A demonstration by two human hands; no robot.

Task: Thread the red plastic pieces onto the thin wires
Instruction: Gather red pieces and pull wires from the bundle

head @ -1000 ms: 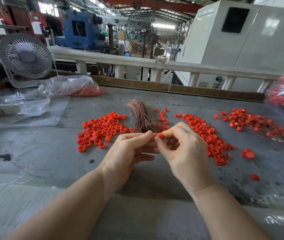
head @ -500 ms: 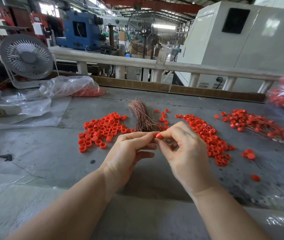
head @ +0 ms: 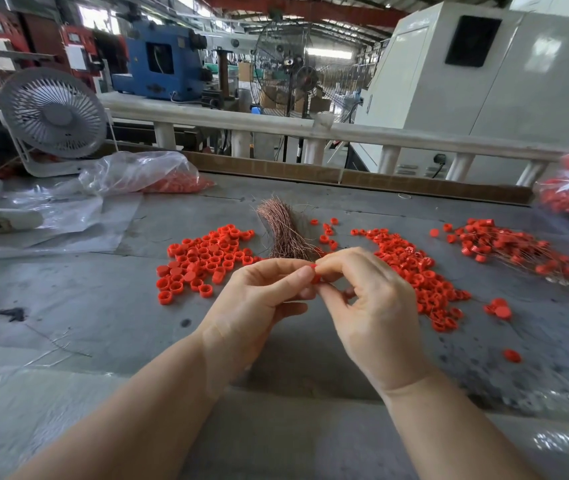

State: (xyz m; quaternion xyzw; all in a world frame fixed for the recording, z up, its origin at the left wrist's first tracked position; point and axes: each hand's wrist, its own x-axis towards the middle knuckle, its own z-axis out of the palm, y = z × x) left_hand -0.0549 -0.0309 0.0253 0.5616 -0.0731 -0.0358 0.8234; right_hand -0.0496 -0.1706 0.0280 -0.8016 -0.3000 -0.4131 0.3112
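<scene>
Left hand [head: 258,299] and right hand [head: 373,306] pinch one red piece [head: 314,276] between them; the wire, probably there, needs steady, aligned feeding.

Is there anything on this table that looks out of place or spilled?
Mostly no. A few red pieces lie alone on the table, apart from the main piles, near the right hand. One bag lies on its side with red pieces inside. No damage is visible.

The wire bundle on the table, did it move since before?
No. The wire bundle still lies between the left cap pile and middle cap pile.
</scene>
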